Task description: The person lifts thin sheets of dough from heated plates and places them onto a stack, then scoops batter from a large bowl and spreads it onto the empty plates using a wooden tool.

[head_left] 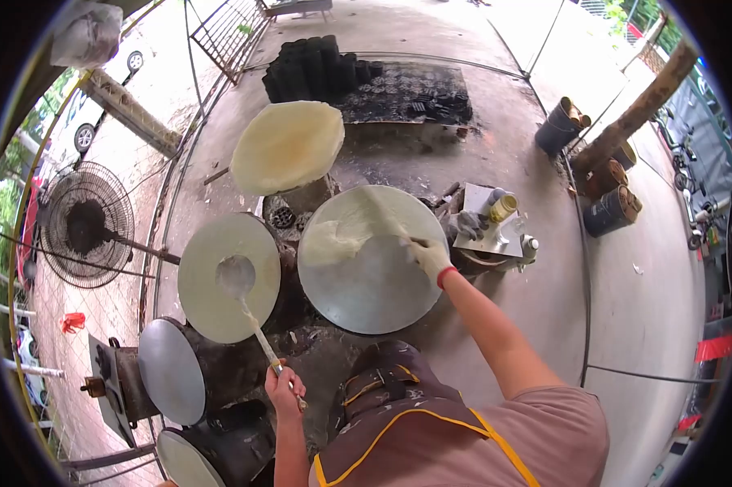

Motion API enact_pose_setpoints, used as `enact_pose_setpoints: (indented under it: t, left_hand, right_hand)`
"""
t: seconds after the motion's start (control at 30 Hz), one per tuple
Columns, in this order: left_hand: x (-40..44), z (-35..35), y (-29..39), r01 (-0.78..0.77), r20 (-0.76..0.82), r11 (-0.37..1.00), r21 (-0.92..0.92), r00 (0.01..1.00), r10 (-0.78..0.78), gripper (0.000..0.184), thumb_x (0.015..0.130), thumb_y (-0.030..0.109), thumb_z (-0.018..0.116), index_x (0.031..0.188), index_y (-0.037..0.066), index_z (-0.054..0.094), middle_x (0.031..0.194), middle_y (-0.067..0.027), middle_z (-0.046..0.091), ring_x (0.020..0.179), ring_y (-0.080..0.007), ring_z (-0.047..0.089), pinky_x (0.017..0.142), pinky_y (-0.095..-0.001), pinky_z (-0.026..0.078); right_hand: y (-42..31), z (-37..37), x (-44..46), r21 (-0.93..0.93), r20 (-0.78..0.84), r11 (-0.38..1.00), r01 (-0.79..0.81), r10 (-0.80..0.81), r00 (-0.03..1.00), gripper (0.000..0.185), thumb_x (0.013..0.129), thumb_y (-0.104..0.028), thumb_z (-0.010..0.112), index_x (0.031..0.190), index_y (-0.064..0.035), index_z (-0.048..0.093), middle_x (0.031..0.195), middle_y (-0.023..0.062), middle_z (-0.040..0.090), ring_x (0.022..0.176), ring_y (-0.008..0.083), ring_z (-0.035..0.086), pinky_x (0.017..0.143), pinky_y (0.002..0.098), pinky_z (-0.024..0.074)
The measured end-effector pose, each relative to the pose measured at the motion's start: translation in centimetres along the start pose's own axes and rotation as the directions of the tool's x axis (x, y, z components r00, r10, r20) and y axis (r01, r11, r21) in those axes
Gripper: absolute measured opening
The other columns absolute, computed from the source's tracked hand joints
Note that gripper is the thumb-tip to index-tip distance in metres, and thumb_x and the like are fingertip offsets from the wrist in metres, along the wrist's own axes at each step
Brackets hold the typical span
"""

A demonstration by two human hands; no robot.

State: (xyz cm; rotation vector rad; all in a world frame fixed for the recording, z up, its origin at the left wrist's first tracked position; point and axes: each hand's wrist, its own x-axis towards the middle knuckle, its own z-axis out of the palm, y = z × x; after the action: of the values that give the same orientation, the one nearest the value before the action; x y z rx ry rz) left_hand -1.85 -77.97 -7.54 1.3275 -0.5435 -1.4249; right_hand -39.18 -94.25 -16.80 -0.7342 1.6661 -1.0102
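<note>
In the head view my right hand (427, 257), in a pale glove with a red band at the wrist, is at the right part of the large round griddle (366, 300). Its fingers are closed on the end of a strip of pale dough (380, 213) that stretches to the upper edge. A thin pale layer covers the griddle's upper part. My bare left hand (285, 388) is closed round the handle of a long ladle (256, 329). The ladle's round head rests over the middle of the left griddle (198, 288), which has a pale coating.
A thin round sheet (289, 148) lies on a stove behind. A fan (87, 225) stands at left, near another griddle (171, 371). Right of the large griddle is a metal tray (471, 243) with bottles. Black buckets (557, 130) stand farther right.
</note>
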Motion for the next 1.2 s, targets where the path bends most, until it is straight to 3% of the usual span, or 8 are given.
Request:
enact_pose_setpoints:
  t: [0.13,0.37,0.53,0.7,0.77,0.97,1.17,1.2]
  left_hand:
    - [-2.6,0.5,-0.6,0.001,-0.078,0.997,-0.076,0.997,-0.007,0.018,0.089,0.006,0.045,0.106,0.003,0.047,0.067,-0.0002,0.043,0.042,-0.0060,0.037,0.037,-0.0215,0.032]
    - [-5.4,0.8,-1.5,-0.017,-0.163,0.985,-0.171,0.987,-0.011,0.019,0.089,0.006,0.045,0.107,0.003,0.047,0.067,-0.0005,0.044,0.043,-0.0058,0.038,0.037,-0.0205,0.033]
    - [-6.8,0.8,-1.6,-0.045,-0.191,0.976,-0.213,0.982,0.004,0.018,0.089,0.007,0.046,0.106,0.003,0.049,0.067,-0.0006,0.045,0.043,-0.0058,0.038,0.037,-0.0205,0.033]
    - [-7.4,0.2,-2.6,-0.030,-0.213,0.981,-0.192,0.977,-0.012,0.018,0.090,0.010,0.046,0.105,0.002,0.051,0.068,-0.0007,0.045,0.044,-0.0057,0.038,0.038,-0.0206,0.033]
    - [-7.6,0.6,-3.0,-0.017,-0.214,0.978,-0.210,0.976,-0.029,0.017,0.090,0.010,0.046,0.105,0.002,0.051,0.068,-0.0007,0.045,0.044,-0.0057,0.038,0.038,-0.0205,0.033]
    - [-8.6,1.4,-3.6,0.011,-0.196,0.975,-0.222,0.979,-0.055,0.017,0.091,0.011,0.045,0.104,0.002,0.051,0.067,-0.0010,0.046,0.043,-0.0061,0.038,0.038,-0.0212,0.033]
    - [-9.6,1.3,-5.2,0.046,-0.200,0.971,-0.233,0.975,-0.094,0.017,0.091,0.011,0.044,0.104,0.002,0.051,0.066,-0.0010,0.047,0.043,-0.0062,0.039,0.037,-0.0218,0.033]
    - [-9.9,1.4,-5.3,0.054,-0.203,0.970,-0.237,0.974,-0.104,0.017,0.091,0.012,0.044,0.104,0.002,0.051,0.066,-0.0009,0.047,0.043,-0.0062,0.039,0.037,-0.0219,0.033]
  right_hand:
    - [-0.6,0.8,-2.0,-0.360,0.553,0.927,-0.101,0.300,0.777,0.032,0.082,-0.033,0.064,0.105,-0.0116,0.067,0.063,-0.0004,0.056,0.042,0.0073,0.040,0.037,0.0237,0.0317]
    - [-1.8,-0.1,1.9,-0.202,0.339,0.970,-0.137,0.200,0.919,0.031,0.078,-0.036,0.065,0.100,-0.0142,0.068,0.062,-0.0011,0.054,0.041,0.0074,0.040,0.036,0.0229,0.0299]
    - [6.2,-4.8,0.8,-0.441,0.713,0.896,0.049,0.317,0.626,0.026,0.078,-0.037,0.066,0.088,-0.0133,0.066,0.059,-0.0016,0.050,0.040,0.0075,0.040,0.035,0.0242,0.0291]
    - [0.2,-5.5,3.0,-0.488,0.340,0.819,-0.302,0.497,0.798,0.029,0.076,-0.039,0.068,0.088,-0.0123,0.066,0.058,-0.0031,0.049,0.038,0.0060,0.036,0.033,0.0240,0.0255]
    - [-2.3,-4.2,3.9,0.005,0.440,0.973,-0.229,0.204,0.875,0.028,0.078,-0.039,0.066,0.083,-0.0110,0.064,0.059,-0.0019,0.051,0.038,0.0081,0.036,0.036,0.0271,0.0305]
    - [-1.3,-2.7,1.0,-0.469,0.722,0.875,-0.115,0.455,0.522,0.025,0.081,-0.037,0.063,0.089,-0.0131,0.066,0.060,-0.0026,0.051,0.040,0.0077,0.038,0.037,0.0253,0.0298]
    - [-0.9,-5.1,3.0,-0.052,0.283,0.964,-0.262,0.266,0.922,0.027,0.083,-0.035,0.062,0.098,-0.0138,0.066,0.065,-0.0014,0.054,0.041,0.0078,0.041,0.037,0.0266,0.0339]
    - [-0.8,-4.1,3.0,-0.219,0.280,0.960,-0.173,0.232,0.932,0.028,0.083,-0.035,0.062,0.100,-0.0145,0.066,0.066,-0.0010,0.055,0.043,0.0081,0.043,0.036,0.0278,0.0345]
